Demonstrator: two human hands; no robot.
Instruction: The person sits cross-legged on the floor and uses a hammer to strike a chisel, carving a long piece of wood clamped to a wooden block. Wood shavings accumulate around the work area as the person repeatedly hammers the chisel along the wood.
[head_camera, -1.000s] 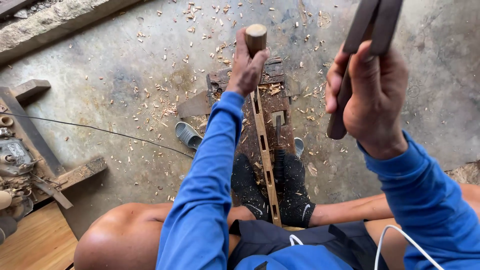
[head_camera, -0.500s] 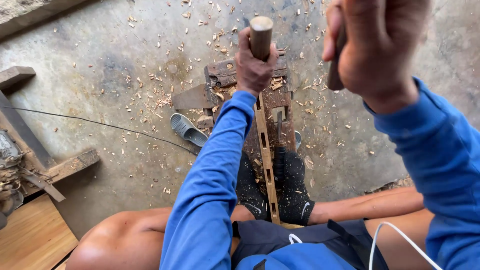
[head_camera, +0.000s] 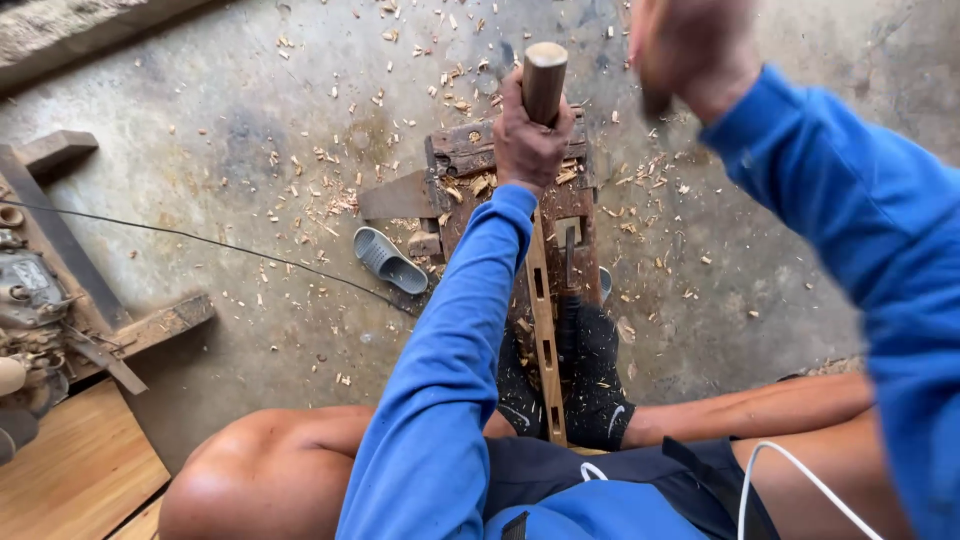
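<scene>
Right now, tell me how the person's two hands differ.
The left hand is sharp in view and low, gripping the round wooden handle over the worn wooden block. The right hand is raised near the top edge and blurred; what it holds cannot be told. Both arms wear blue sleeves.

Below me lies a grey concrete floor (head_camera: 200, 150), stained and strewn with pale wood chips (head_camera: 330, 200). A grey sandal (head_camera: 390, 260) lies beside a thin black cable (head_camera: 200, 240). Wooden planks (head_camera: 70, 480) and dark timber offcuts (head_camera: 150, 325) sit at my left in even daylight.
</scene>
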